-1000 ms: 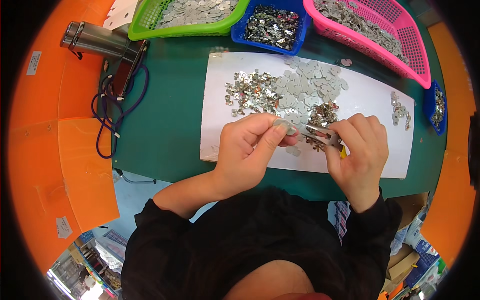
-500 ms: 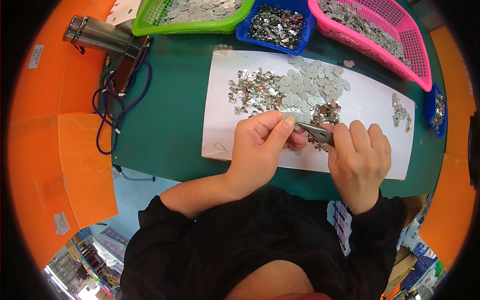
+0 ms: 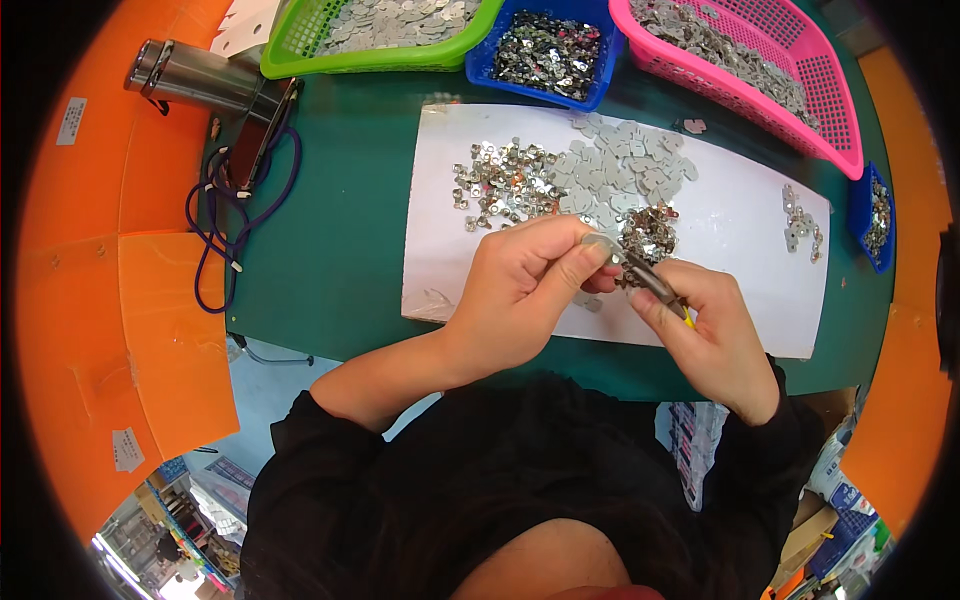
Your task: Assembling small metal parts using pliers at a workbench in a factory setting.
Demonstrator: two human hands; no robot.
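The grey metal piece (image 3: 603, 243) is up off the work surface, pinched over the near part of a white board (image 3: 745, 275). A dark green table (image 3: 330, 225) spreads beneath everything, and the board lies on it. Along the table's far side stand a pink basket (image 3: 833, 110) at the right, a lime-green basket (image 3: 360, 65) at the left and, between them, a blue tray (image 3: 540, 94), each bearing loose metal parts. A steel flask (image 3: 205, 75) lies on its side at the far left.

The left hand (image 3: 515, 295) keeps a narrow grip, thumb against forefinger, with the grey metal piece between them. The right hand (image 3: 715, 325) is wrapped around a pair of pliers.

Behind the hands, a heap of flat grey pieces (image 3: 635, 160) covers the middle of the board. Left of it lies a looser heap of shiny parts (image 3: 505, 185), and on its near side a smaller brownish cluster (image 3: 650, 230).

The pliers (image 3: 655, 283) show a bit of yellow handle (image 3: 688, 317) at the right palm. Their jaws look close together and point at the grey metal piece; whether they touch it, I cannot tell.
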